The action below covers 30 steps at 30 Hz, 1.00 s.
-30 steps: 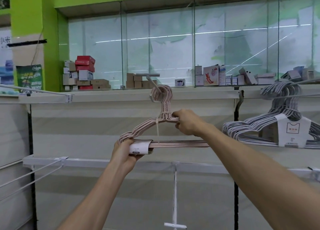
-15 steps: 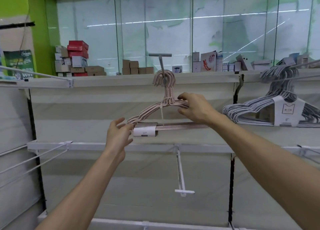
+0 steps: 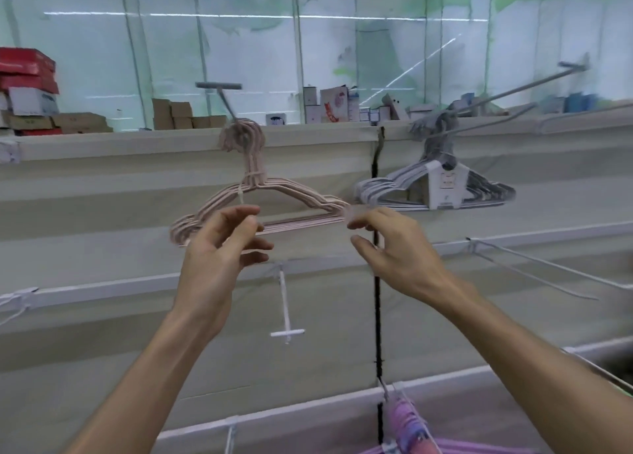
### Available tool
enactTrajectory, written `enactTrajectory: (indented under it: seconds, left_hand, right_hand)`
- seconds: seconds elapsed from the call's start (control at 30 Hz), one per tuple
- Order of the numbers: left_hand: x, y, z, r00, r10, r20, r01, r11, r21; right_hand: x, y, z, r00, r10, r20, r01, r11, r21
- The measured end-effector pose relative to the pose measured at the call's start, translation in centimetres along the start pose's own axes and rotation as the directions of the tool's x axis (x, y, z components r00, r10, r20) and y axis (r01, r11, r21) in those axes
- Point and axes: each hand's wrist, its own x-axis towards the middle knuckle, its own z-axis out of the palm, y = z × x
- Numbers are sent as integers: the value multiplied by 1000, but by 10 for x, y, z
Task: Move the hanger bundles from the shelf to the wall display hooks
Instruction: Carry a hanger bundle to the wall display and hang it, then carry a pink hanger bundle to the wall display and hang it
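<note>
A pink hanger bundle [image 3: 274, 193] hangs by its hook ends from a grey wall display hook [image 3: 224, 99]. My left hand [image 3: 219, 251] is just in front of the bundle's lower left, fingers apart and holding nothing. My right hand [image 3: 394, 248] is by the bundle's right tip, fingers spread and empty. A grey hanger bundle [image 3: 435, 186] with a white label hangs from a long display hook [image 3: 507, 94] to the right. A purple hanger bundle [image 3: 407, 429] hangs at the bottom edge.
Bare white display hooks stick out below [image 3: 286, 303] and at the right [image 3: 534, 268]. Cardboard boxes [image 3: 178, 114] and red boxes [image 3: 27, 73] stand on the ledge above the wall panel. A black upright strip [image 3: 376, 303] divides the panels.
Both hands have let go of the pink bundle and drawn back from it; it now hangs free on its hook. The view has tilted down, showing the purple bundle.
</note>
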Motion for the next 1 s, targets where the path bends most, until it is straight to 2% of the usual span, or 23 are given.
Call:
enactTrajectory:
  seconds: [0.13, 0.3, 0.5, 0.73, 1.0]
  left_hand:
    - [-21, 22, 48, 978, 76, 192, -66, 996, -55]
    - [-57, 35, 128, 926, 97, 365, -32, 983, -182]
    - [-111, 25, 248, 855, 97, 510, 32, 970, -239]
    - [-187, 21, 403, 776, 84, 625, 170, 926, -336]
    - [-269, 19, 558, 671, 96, 735, 317, 859, -402]
  right_hand:
    - [-40, 15, -55, 1000, 16, -25, -18, 999, -51]
    - [-106, 44, -136, 995, 98, -30, -101, 989, -112]
    - [-193, 93, -249, 973, 225, -45, -230, 948, -220]
    - [-297, 144, -391, 926, 365, -98, -374, 851, -369]
    - [-399, 178, -517, 829, 539, -150, -539, 695, -477]
